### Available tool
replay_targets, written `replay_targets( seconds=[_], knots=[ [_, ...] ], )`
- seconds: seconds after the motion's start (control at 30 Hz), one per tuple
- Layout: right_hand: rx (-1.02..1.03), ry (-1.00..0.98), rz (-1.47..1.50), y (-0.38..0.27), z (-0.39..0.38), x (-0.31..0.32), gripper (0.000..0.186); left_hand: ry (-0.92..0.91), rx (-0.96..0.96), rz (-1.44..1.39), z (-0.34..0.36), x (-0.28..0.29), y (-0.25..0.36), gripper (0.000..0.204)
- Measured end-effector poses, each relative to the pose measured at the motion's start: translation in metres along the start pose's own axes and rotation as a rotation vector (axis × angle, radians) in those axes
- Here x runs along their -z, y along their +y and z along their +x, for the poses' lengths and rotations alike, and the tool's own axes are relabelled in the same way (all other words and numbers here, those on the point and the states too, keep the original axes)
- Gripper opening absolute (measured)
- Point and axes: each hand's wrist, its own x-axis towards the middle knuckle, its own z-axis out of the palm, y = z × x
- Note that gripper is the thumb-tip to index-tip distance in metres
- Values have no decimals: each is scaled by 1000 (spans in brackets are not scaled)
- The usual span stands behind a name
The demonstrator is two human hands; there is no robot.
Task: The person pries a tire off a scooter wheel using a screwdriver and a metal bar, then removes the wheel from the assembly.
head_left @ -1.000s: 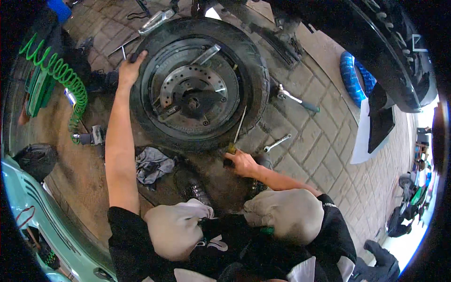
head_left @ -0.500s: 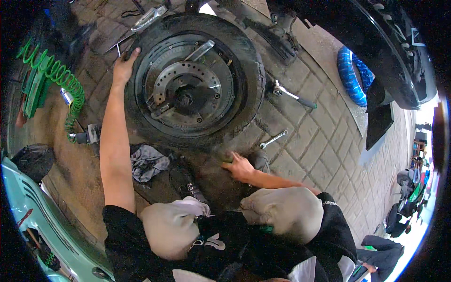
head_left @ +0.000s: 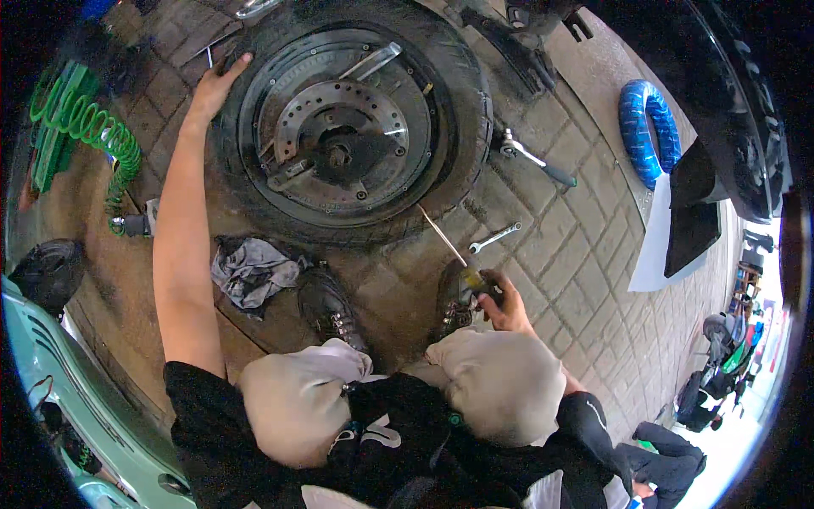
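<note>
Item 1: wheel (head_left: 394, 161), flat on paving (head_left: 564, 225), top-centre of my feed, w/ tyre (head_left: 468, 110) on it. Upper bar (head_left: 373, 61) across its upper-R part; lower bar (head_left: 291, 175) by disc (head_left: 297, 119), lower L.

Item 2: L hand (head_left: 219, 87), at tyre's upper-L edge, thumb spread; fingers partly hid, I can't tell if they hold anything.

Item 3: R hand (head_left: 506, 305), wrapped round grip end of screwdriver (head_left: 470, 276); tip nr tyre's lower-R edge, contact unclear to me.

Item 4, loose: ratchet (head_left: 538, 159) & spanner (head_left: 495, 238), R of tyre; rag (head_left: 256, 273) below; blue ring (head_left: 627, 127) well apart, far R.

Status (my judgement): part-way. Done: wheel laid flat, bars placed. Left: tyre-edge work; tyre not off wheel.
</note>
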Motion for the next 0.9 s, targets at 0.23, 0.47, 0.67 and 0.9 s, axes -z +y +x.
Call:
replay_targets(
  seconds=[0.23, 0.47, 0.67, 0.9],
  knots=[
    [43, 170, 6, -2, -13, -14, 39, 0, -51, -83, -8, -10, -5, 100],
    [49, 206, 24, -6, 4, -26, 39, -1, -35, -216, -18, -15, 2, 84],
    [-44, 142, -113, 41, 58, 6, 41, -24, -162, -188, -4, -13, -22, 70],
    [68, 251, -6, 33, 54, -7, 38, 57, -126, -225, -6, -14, -18, 69]
  ],
)
